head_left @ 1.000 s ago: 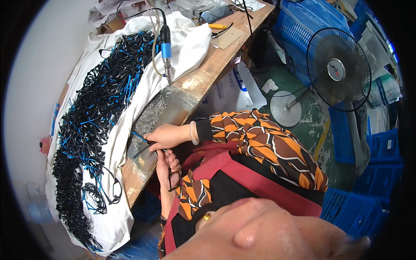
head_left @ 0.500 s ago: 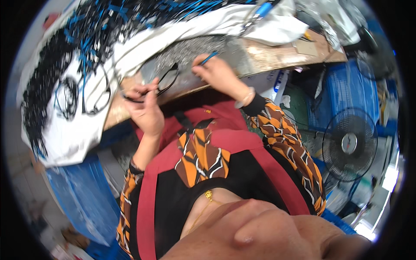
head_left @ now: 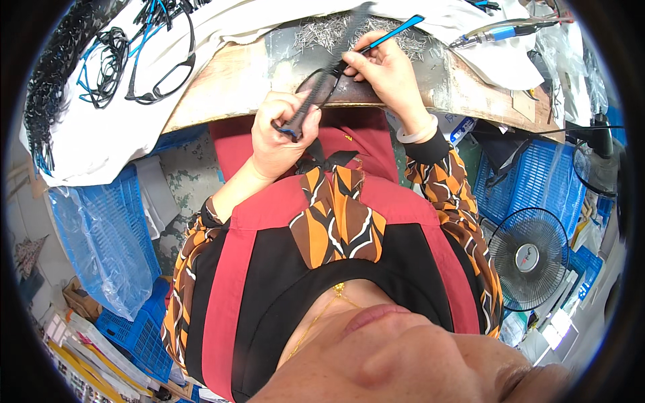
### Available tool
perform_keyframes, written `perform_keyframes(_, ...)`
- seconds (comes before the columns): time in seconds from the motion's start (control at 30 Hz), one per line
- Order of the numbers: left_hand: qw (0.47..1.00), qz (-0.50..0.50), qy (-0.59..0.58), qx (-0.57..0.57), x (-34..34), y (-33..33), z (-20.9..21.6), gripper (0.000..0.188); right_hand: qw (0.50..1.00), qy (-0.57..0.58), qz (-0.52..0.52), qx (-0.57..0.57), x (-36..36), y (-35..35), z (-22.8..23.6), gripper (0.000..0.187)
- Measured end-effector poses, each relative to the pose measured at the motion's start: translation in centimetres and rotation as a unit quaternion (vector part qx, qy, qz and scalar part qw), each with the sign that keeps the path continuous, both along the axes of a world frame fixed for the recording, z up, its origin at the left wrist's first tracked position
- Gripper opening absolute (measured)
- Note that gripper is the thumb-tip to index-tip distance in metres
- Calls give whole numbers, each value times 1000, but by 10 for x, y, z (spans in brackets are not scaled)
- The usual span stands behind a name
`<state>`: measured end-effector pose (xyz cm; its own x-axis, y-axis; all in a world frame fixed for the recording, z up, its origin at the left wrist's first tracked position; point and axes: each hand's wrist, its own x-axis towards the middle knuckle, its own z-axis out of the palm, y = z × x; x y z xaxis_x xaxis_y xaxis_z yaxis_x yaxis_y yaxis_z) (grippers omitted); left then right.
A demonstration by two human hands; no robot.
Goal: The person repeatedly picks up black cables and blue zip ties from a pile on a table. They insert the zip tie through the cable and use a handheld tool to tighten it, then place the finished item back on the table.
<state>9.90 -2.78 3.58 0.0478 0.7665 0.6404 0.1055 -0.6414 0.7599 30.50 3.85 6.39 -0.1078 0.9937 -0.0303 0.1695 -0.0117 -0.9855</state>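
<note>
My left hand (head_left: 285, 131) is closed round one side of a black eyeglass frame (head_left: 320, 93), held over the front edge of the bench. A long dark strip, blurred, runs up from this hand past the frame; it looks like a temple arm. With fingers pinched, my right hand (head_left: 388, 70) grips a blue-and-black temple arm (head_left: 401, 28) whose inner end is at the frame's upper corner. Whether the two parts touch is hidden by the fingers. Behind the hands, many small metal pins or screws (head_left: 316, 37) lie on a dark plate (head_left: 285, 47).
Several black-and-blue eyeglass frames (head_left: 161, 80) lie on white cloth (head_left: 101, 144) at the left, beside a large heap of dark parts (head_left: 40, 101). A blue-bodied screwdriver-like tool (head_left: 500, 32) rests at the back right. Blue crates (head_left: 531, 174) and a fan (head_left: 527, 258) stand lower right.
My hands have come together: the eyeglass frame in my left hand now meets or nearly meets the temple arm in my right. The head view has shifted, showing more of the floor.
</note>
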Motion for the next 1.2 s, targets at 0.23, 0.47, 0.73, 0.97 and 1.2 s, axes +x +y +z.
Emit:
perform_keyframes(0.23, 998, -42, 24, 41, -8, 1, 4, 47, 982, -175, 59, 40, -9, 9, 19, 20)
perform_keyframes(0.47, 995, -29, 2, 94, 2, -4, -8, 45, 963, -239, 113, 62, -4, 21, 27, 20)
perform_keyframes(0.73, 978, -56, -200, 7, -17, 16, 14, 36, 989, -68, -13, 132, 39, -7, 40, 45)
perform_keyframes(0.97, 719, -393, -520, -239, -46, 60, 66, 59, 856, -69, -412, 304, 177, 61, 5, 73)
perform_keyframes(1.2, 634, -427, -549, -339, -35, 67, 57, 47, 905, 135, -308, 260, 170, 83, 13, 67)
